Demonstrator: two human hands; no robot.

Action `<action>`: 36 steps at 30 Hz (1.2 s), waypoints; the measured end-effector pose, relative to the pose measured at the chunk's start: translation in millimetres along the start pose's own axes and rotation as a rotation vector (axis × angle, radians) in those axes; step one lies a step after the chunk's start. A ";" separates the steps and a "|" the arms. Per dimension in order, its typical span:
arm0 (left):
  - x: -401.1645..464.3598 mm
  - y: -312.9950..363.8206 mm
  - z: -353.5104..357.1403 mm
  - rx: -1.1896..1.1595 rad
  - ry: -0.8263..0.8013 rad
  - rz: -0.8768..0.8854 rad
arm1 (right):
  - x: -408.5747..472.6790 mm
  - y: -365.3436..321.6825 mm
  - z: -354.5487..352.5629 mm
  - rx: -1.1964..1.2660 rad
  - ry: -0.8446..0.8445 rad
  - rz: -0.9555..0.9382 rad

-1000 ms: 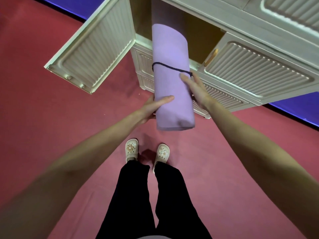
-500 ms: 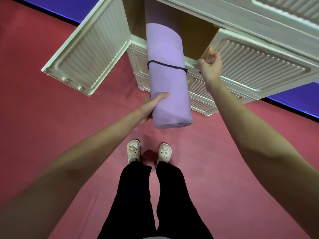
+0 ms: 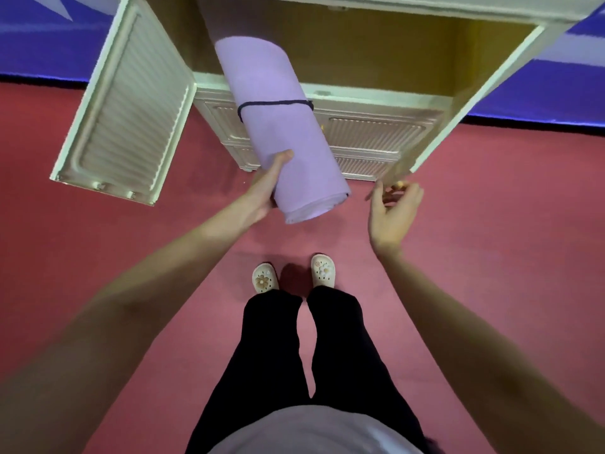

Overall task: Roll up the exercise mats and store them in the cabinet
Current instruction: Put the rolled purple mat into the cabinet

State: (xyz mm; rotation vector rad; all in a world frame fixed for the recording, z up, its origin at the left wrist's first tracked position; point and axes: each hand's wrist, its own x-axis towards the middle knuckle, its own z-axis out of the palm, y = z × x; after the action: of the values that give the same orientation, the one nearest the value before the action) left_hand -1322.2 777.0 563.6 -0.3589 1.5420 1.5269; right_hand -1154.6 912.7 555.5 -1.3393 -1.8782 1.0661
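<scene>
A rolled purple exercise mat (image 3: 278, 126), tied with a dark cord (image 3: 275, 103), points into the open upper compartment of a cream cabinet (image 3: 376, 99). Its far end is inside the opening, while its near end hangs out over the floor. My left hand (image 3: 265, 191) grips the mat's near end from the left side. My right hand (image 3: 393, 211) is off the mat, its fingers curled around the small knob (image 3: 397, 184) on the right door (image 3: 481, 93), which stands swung wide open.
The left door (image 3: 131, 109) is also open and juts out to the left. Ribbed drawer fronts (image 3: 376, 132) lie below the compartment. The floor is red carpet (image 3: 98, 257) with a blue strip along the wall. My feet in pale clogs (image 3: 262, 278) stand just before the cabinet.
My right hand left the mat, took the right door's knob and pulled that door wide open. The left hand now holds the mat alone, and the mat tilts more to the left.
</scene>
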 end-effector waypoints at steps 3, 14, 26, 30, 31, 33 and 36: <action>-0.5 0.9 17.2 -0.001 0.013 -0.004 | -5.2 10.3 -18.3 0.033 0.174 0.169; 27.9 20.6 130.4 -0.113 0.023 -0.058 | 30.1 28.0 -52.4 0.183 0.719 0.705; 33.5 38.8 178.6 -0.055 -0.154 -0.105 | 94.1 -7.3 -35.3 0.444 -0.348 0.669; 38.3 47.2 165.5 0.113 -0.227 -0.142 | 119.1 -14.5 -24.8 0.419 -0.401 0.617; 40.8 49.2 159.7 0.172 -0.235 -0.163 | 122.7 -15.5 -23.1 0.416 -0.385 0.618; 47.7 55.5 146.8 0.219 -0.226 -0.170 | 128.9 -17.3 -19.9 0.442 -0.351 0.634; 72.5 64.2 127.2 0.137 0.059 0.005 | 143.9 -5.9 -9.1 0.490 -0.276 0.674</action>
State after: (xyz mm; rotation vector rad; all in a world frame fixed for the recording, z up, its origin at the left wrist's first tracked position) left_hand -1360.3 932.0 573.1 -0.3248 1.6849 1.4163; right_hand -1195.8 1050.6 567.2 -1.6054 -1.1963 1.9803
